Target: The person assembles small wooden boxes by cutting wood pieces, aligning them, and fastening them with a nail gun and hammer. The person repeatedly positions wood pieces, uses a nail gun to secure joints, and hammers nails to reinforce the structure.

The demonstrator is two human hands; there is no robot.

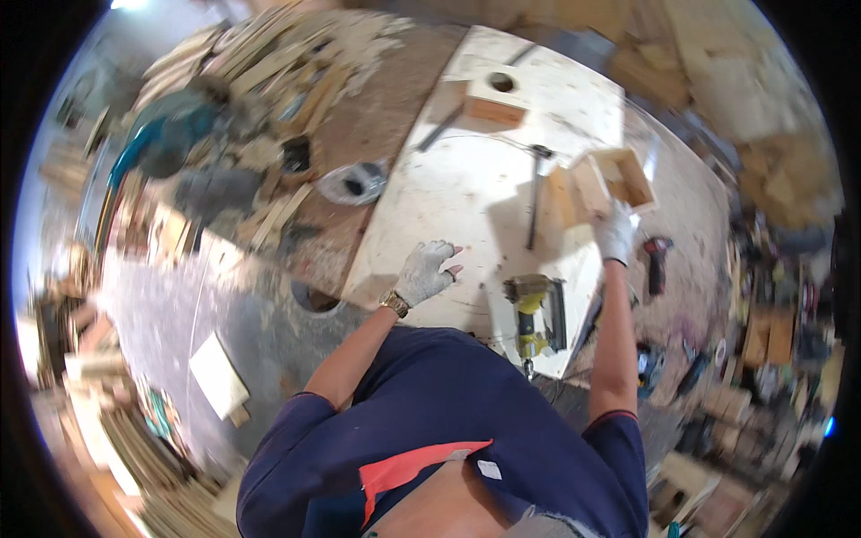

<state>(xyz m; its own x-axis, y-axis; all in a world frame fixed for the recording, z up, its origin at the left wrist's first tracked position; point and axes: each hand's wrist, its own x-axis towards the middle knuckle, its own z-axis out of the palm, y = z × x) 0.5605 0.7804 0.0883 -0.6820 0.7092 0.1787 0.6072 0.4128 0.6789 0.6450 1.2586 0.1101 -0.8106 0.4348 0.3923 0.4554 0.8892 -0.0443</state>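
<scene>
- Right hand (617, 235) curled fingers at an open-faced wooden box's (619, 177) near edge, at the white board's (466, 193) right; its cover seemed unfitted.
- Left hand (425, 273), half-open, held nothing.
- Round-holed wooden box (496, 102) beyond looked assembled.

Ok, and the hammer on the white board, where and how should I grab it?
Probably by the lower end of its handle, from your own side: the hammer lies with its head away from you and the handle running toward you. The left hand looks empty, so likely suits; the right hand is on the open wooden box.
</scene>
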